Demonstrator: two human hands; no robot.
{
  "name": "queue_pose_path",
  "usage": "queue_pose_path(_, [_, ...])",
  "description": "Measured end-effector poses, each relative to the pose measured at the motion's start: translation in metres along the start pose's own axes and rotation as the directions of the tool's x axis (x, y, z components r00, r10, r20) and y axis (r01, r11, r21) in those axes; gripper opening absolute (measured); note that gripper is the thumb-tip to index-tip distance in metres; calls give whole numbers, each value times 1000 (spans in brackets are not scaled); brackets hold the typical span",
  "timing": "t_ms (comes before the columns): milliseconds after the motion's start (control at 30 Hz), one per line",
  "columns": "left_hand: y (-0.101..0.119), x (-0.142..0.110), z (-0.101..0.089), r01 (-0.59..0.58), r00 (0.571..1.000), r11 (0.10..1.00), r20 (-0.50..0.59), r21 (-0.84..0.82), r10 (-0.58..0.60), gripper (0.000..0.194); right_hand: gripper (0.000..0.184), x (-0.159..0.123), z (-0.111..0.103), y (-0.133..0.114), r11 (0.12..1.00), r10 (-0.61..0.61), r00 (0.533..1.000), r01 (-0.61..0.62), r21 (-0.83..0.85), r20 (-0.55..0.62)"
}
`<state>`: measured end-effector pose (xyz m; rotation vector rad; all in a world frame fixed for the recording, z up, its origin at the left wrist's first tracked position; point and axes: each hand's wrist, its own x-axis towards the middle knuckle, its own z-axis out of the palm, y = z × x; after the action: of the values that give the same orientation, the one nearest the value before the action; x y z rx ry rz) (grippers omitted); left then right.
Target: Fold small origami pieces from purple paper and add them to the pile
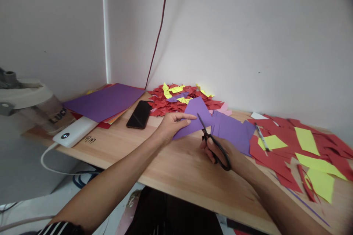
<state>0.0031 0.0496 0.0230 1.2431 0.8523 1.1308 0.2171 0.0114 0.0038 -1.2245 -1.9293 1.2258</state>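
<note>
My left hand (171,125) pinches the edge of a purple paper piece (196,112), lifting it slightly off the wooden table (171,165). My right hand (220,152) grips black scissors (213,142), their blades pointing up into the purple paper beside my left fingers. More purple paper (234,130) lies flat just right of the scissors. Behind the hands is a heap of small red, yellow and purple paper scraps (182,99).
A black phone (139,114) and a white power bank (75,131) with a cable lie at the left, next to a stack of purple paper sheets (106,101). Red and yellow cut sheets (303,147) and a pen (261,136) cover the right side. A wall stands close behind.
</note>
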Motion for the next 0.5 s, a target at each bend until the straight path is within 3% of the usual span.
queue_pose_path(233, [-2, 0, 1, 19, 1000, 1000, 0, -23, -19, 26, 52, 3, 2, 2, 997, 78, 996, -78, -2, -53])
queue_pose_path(500, [-2, 1, 2, 45, 999, 997, 6, -63, -44, 27, 38, 0, 4, -1, 979, 193, 975, -184, 84, -109])
